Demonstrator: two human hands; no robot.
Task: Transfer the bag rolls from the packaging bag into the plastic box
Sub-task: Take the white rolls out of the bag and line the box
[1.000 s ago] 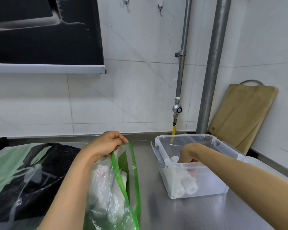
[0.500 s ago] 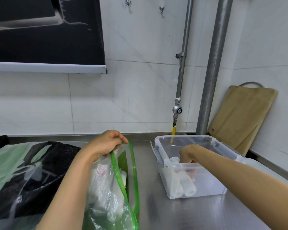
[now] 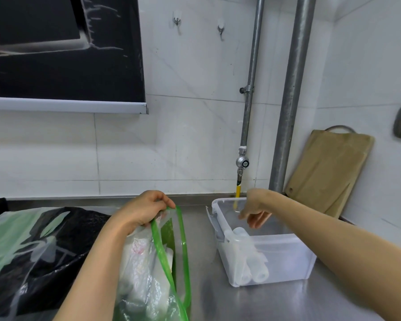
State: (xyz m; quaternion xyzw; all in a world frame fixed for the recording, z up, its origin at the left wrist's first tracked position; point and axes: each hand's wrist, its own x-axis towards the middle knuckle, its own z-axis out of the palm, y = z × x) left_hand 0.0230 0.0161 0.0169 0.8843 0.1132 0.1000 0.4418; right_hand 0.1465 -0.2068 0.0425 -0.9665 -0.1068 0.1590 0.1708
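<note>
green strip along the mouth of the clear bag (image 3: pixel 148 279), pinched at its top in the curled fingers of the left hand (image 3: pixel 146 210), at about 7 o'clock in the view. standing upright on the steel desk (image 3: pixel 241 304), mouth held open toward 3 o'clock. inside, white rolls (image 3: pixel 137 258) packed upright behind crinkled film, one with a pink print; count not clear.

at 5 o'clock, a clear box (image 3: pixel 287 260) on the desk, just beside the bag but apart from it, without a lid, a grey latch hanging at its 9 o'clock end. lying in it, along the 9 o'clock wall, other rolls (image 3: pixel 257 267), white, side by side, ends toward 6 o'clock; two or three, hard to tell through the cloudy plastic.

right hand (image 3: pixel 255 212) hanging over the 12 o'clock half of the box, fingers loose and pointing down, holding nothing, clear of the other rolls below.

at 8 o'clock, a black sack (image 3: pixel 63 258) spread flat on the desk with pale green film across it, touching the bag's side. at 3 o'clock, a wooden board (image 3: pixel 329 172) leaned against the tiled wall. at 1 o'clock, a thick pipe (image 3: pixel 292 89) and a thin pipe (image 3: pixel 250 89) running up the wall, the thin one ending in a round valve (image 3: pixel 242 162) and a yellow tip behind the box. at 12 o'clock, two hooks (image 3: pixel 177 19). at 10 o'clock, a dark panel (image 3: pixel 56 54) over a pale sill.
</note>
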